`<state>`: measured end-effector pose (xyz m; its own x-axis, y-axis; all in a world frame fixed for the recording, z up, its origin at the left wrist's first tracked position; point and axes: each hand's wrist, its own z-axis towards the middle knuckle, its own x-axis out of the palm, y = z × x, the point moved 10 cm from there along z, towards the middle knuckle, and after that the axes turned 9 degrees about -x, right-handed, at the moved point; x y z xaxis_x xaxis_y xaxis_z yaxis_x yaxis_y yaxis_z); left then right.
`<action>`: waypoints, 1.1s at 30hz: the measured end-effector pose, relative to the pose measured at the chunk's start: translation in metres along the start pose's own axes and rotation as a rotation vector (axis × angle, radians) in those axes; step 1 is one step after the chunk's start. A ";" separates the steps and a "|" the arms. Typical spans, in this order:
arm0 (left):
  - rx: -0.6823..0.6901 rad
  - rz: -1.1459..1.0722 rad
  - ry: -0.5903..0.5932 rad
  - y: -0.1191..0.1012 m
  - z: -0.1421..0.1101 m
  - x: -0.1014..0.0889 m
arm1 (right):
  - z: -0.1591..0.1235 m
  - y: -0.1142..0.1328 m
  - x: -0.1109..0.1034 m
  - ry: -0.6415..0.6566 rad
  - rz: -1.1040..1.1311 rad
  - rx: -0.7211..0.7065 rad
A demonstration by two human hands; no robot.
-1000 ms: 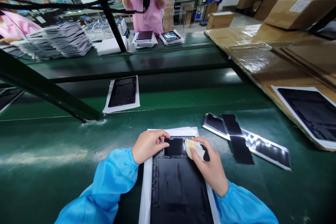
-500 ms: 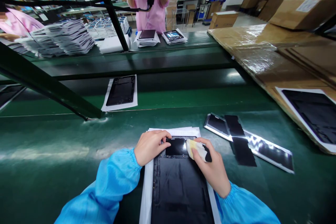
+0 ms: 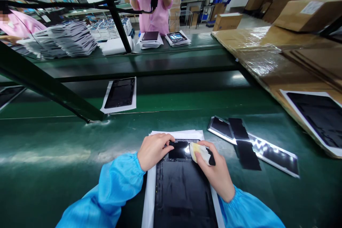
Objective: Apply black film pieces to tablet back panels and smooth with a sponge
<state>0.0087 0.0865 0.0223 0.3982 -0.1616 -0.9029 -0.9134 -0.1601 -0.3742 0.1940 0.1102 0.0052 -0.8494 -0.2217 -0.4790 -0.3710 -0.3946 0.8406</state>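
In front of me lies a black tablet panel (image 3: pixel 184 188) on white sheets (image 3: pixel 149 196). A glossy black film piece (image 3: pixel 177 150) sits across its upper part. My left hand (image 3: pixel 155 151) has its thumb and index finger at the film's left end, close together in a pinch; the other fingers are curled. Gripped in my right hand (image 3: pixel 217 174) is a whitish-yellow pad (image 3: pixel 199 153), its edge against the right side of the film. The pad's exact kind is hard to tell.
Right of the panel lie black film strips (image 3: pixel 244 146) on shiny backing. Another panel (image 3: pixel 120 92) rests on the green belt beyond. A slanted green post (image 3: pixel 53 82) stands left. Cardboard (image 3: pixel 256 48) carries a panel (image 3: pixel 317 114) at right. Persons in pink work behind stacked sheets (image 3: pixel 66 39).
The panel on the far belt has shifted slightly left. Both my hands and the pad stay almost exactly where they were.
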 end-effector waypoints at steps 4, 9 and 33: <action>0.038 0.067 -0.024 -0.004 -0.002 0.000 | 0.001 0.002 -0.001 0.002 0.006 0.006; 0.213 0.274 -0.132 -0.025 -0.013 0.000 | 0.003 0.002 0.000 0.017 0.011 0.026; 0.522 0.146 -0.325 -0.019 -0.056 -0.002 | 0.025 0.050 0.050 0.132 -0.243 -0.180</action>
<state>0.0302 0.0353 0.0432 0.2953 0.1714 -0.9399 -0.9098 0.3508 -0.2219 0.1240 0.1014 0.0299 -0.6837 -0.2112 -0.6986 -0.4741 -0.5992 0.6451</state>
